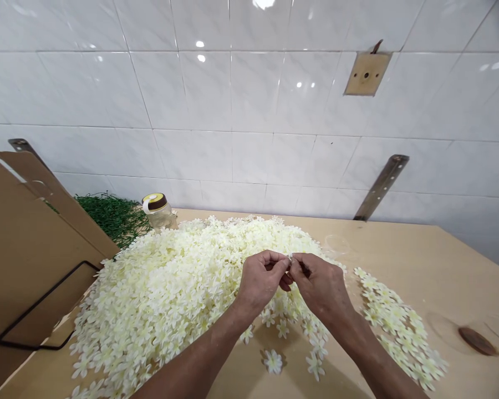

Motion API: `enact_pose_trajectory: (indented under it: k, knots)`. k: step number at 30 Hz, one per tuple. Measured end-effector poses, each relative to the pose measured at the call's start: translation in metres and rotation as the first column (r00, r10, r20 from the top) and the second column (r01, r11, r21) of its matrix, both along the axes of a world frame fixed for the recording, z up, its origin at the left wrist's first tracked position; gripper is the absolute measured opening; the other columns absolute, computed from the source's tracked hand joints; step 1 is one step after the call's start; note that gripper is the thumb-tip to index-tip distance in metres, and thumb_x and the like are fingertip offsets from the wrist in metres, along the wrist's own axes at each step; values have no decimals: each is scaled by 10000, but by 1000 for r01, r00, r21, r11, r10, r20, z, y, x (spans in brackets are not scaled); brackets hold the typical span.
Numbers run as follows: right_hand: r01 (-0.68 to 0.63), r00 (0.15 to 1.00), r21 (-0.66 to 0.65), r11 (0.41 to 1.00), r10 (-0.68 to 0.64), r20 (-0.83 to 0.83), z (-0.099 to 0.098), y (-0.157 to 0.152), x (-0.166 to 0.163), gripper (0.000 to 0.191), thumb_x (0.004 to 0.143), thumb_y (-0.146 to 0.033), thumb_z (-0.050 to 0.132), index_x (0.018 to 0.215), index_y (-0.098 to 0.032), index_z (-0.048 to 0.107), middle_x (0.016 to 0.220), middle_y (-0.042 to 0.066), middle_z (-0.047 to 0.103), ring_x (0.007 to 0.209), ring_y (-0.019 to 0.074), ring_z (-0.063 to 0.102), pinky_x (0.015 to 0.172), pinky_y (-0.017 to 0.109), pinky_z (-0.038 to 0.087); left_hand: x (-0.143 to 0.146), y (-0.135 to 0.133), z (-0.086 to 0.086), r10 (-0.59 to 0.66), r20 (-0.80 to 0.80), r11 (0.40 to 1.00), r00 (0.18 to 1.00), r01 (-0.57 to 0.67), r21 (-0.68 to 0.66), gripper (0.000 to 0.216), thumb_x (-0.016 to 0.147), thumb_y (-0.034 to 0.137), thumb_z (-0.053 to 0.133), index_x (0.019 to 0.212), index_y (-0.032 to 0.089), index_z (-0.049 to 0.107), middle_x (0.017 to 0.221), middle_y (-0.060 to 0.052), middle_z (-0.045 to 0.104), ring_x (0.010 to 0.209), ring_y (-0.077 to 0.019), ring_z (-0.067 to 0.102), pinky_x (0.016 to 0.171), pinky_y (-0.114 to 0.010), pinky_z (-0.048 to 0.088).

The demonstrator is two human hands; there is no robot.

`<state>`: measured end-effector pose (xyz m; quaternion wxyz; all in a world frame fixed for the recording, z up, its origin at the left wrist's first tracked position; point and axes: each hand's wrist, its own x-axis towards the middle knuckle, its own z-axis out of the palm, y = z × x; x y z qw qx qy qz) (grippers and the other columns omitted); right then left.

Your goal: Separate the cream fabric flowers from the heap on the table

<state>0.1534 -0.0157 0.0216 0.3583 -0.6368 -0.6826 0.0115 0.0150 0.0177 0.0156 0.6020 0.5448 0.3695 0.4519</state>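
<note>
My left hand (263,277) and my right hand (317,278) meet fingertip to fingertip above the front right of a large heap of pale yellow-white artificial flowers (170,282). Both are closed in a pinch. A tiny pale bit shows between the fingertips, too small and covered to name. Below the hands, a single white artificial flower (273,361) lies apart on the table, with a few looser ones near it. Beyond my right forearm, a flat spread of similar flowers (393,318) covers a strip of the table.
A cardboard box (37,249) with a black wire frame (37,310) stands at left. Behind the heap are green artificial grass (108,216) and a jar with a brown-yellow lid (156,202). A brown disc (478,340) lies right on the wooden table (424,255). A metal bracket (380,188) lines the tiled wall.
</note>
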Motion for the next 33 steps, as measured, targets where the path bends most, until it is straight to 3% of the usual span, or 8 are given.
enact_pose_trajectory:
  k: [4,10,13,15,18,20,25,33]
  knots:
    - [-30,997,-49,998,26,-79,7,-3,-2,339,961,-313,422,742,-214,661,691,30,687,600,170,592,570,266,398,-1,-1,-4,7,-17,997,1000,-5,79,259,862,359,624,804,120,704,645,-60,679,540,-147,641,537,-269,569]
    - [-47,964,-123,991,13,-267,11,-4,5,330,946,-446,496,902,-229,741,758,45,735,652,207,657,612,307,499,-4,-3,8,-65,51,998,997,65,-1,289,859,384,640,827,102,699,645,-74,673,569,-157,640,573,-294,572]
    - [-115,877,-207,972,1,-480,10,-1,12,350,892,-470,596,1097,-206,701,907,80,742,752,225,689,674,342,566,-5,-4,11,-100,79,994,992,103,-34,311,828,407,688,849,97,695,654,-73,668,561,-151,631,563,-282,552]
    - [-261,771,-258,930,39,-636,13,1,15,438,876,-491,626,1187,-185,649,947,94,726,791,223,689,707,365,591,-4,-3,9,-117,101,991,988,123,-50,322,814,419,705,853,100,690,636,-59,653,532,-137,609,548,-273,537]
    - [-541,613,-282,792,142,-777,20,2,19,415,913,-526,571,1058,-154,688,823,68,693,751,196,667,738,386,591,-4,-3,7,-127,91,990,988,132,-52,314,827,428,680,815,114,665,580,-33,622,480,-122,572,519,-267,521]
    - [-603,570,-292,742,145,-808,22,3,21,413,903,-536,585,946,-145,709,802,67,684,773,198,663,753,385,585,-5,-4,8,-101,-1,995,995,101,-15,305,852,430,637,787,132,643,553,-23,608,454,-126,562,487,-265,505]
    - [-486,620,-334,808,49,-783,14,7,25,399,773,-546,739,839,-154,705,793,59,690,804,208,663,756,371,580,-9,-7,12,75,-299,984,951,-23,176,219,885,334,548,746,175,608,539,-7,595,477,-135,580,479,-232,432]
    - [-512,612,-373,774,23,-791,10,9,24,399,708,-539,781,765,-154,692,620,-20,576,559,124,564,630,319,563,-13,-6,8,74,-385,977,920,11,215,218,881,330,524,714,200,575,512,3,571,432,-128,509,464,-234,357]
